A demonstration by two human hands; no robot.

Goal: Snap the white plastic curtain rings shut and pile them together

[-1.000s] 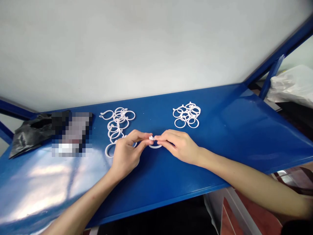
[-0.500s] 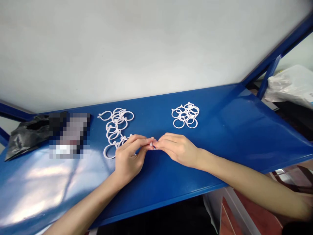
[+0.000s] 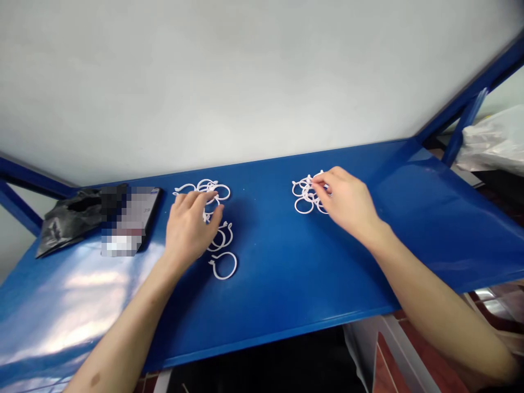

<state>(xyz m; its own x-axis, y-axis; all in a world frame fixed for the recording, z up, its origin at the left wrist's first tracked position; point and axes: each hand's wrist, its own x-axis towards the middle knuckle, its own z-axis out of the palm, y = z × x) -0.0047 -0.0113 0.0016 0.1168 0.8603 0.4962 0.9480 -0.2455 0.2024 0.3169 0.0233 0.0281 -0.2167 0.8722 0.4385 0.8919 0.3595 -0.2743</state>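
Note:
My left hand (image 3: 190, 226) hovers over the left pile of white plastic rings (image 3: 220, 192), thumb and fingers apart, hiding part of the pile. Each ring is thin, with small knobbed or looped ends. Nearest the front in that group lies a single white ring (image 3: 234, 267) with a gap at its upper left. At the right pile of white rings (image 3: 304, 205), my right hand (image 3: 346, 199) has its thumb and fingertips pinched on a white ring at the top of the heap. Its fingers cover the right part of that pile.
The rings lie on a blue tabletop (image 3: 266, 284) against a pale wall (image 3: 245, 82). On the left are a phone (image 3: 141, 210), partly blurred out, and a black plastic bag (image 3: 67, 221). A blue frame post (image 3: 464, 128) and a clear plastic bag (image 3: 491, 142) stand at right.
My hands were together at the middle, pinching a small white piece. They have parted: the left moved back to the left pile and opened, the right moved up to the right pile.

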